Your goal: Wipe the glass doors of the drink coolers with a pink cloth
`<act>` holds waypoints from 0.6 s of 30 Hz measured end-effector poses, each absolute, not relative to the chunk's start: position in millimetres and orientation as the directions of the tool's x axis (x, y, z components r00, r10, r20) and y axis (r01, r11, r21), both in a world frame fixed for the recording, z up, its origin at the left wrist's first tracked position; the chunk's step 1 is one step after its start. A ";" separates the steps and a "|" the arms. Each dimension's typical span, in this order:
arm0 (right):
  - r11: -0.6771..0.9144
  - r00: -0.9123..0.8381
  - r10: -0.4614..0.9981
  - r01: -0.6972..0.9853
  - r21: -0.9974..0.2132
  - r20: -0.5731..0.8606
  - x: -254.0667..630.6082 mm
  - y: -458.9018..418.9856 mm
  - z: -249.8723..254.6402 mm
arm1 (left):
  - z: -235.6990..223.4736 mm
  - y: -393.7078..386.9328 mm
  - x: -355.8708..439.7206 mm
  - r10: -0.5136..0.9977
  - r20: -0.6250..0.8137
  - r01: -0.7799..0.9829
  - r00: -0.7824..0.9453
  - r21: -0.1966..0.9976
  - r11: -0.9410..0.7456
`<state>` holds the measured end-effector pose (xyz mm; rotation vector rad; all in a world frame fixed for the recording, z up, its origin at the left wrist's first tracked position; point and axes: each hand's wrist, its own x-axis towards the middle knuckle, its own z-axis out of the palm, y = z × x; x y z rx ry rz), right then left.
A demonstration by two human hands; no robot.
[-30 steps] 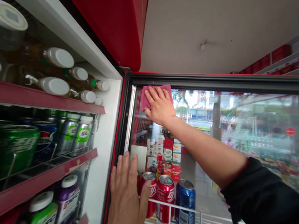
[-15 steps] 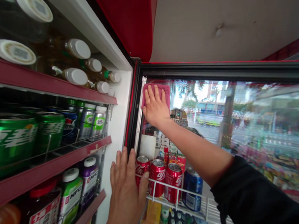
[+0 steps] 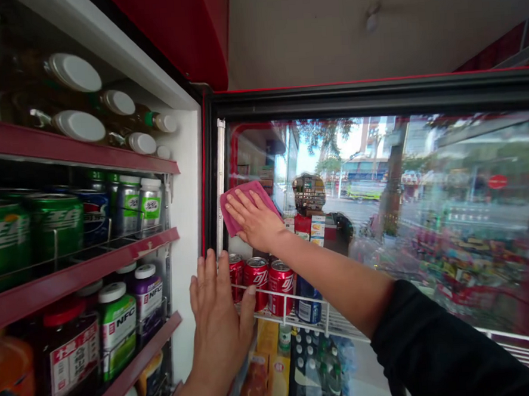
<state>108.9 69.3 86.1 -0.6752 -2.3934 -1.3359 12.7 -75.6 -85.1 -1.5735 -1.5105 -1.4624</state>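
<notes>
My right hand (image 3: 259,219) lies on a folded pink cloth (image 3: 231,224), pressing it with stretched fingers to the inner side of a glass door (image 3: 365,233), near its hinge side. A white strip (image 3: 221,177) runs upright along the black door frame at the cloth's left edge. Lower down, my left hand (image 3: 220,311) is raised with its fingers stretched, holding nothing. It is near the door frame's hinge edge; whether it touches the frame I cannot tell. Red cans (image 3: 281,286) and a blue can (image 3: 309,303) stand behind a white wire rack (image 3: 328,319) just below the cloth.
On the left, the open fridge has shelves with red edge strips (image 3: 93,262). They carry green cans (image 3: 55,223), white-capped bottles (image 3: 81,125) and juice bottles (image 3: 117,326). A red top panel (image 3: 182,30) juts out overhead. Street and shop reflections show in the glass.
My right hand has slid the pink cloth down from the glass's upper corner, along the white strip. My left hand stays by the hinge edge. The view has shifted.
</notes>
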 end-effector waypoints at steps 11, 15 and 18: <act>0.457 -0.894 0.200 0.446 0.769 0.400 233.1 59.2 87.6 | -79.0 -83.7 86.6 0.369 0.918 0.905 -0.147 0.275 -0.324; 0.471 -0.855 0.225 0.516 0.716 0.468 294.5 48.2 89.1 | -76.6 -85.3 128.4 0.376 0.918 0.883 -0.129 0.279 -0.377; 0.470 -0.807 0.267 0.586 0.660 0.526 342.8 42.0 86.8 | -74.9 -84.2 159.2 0.379 0.918 0.865 -0.113 0.278 -0.417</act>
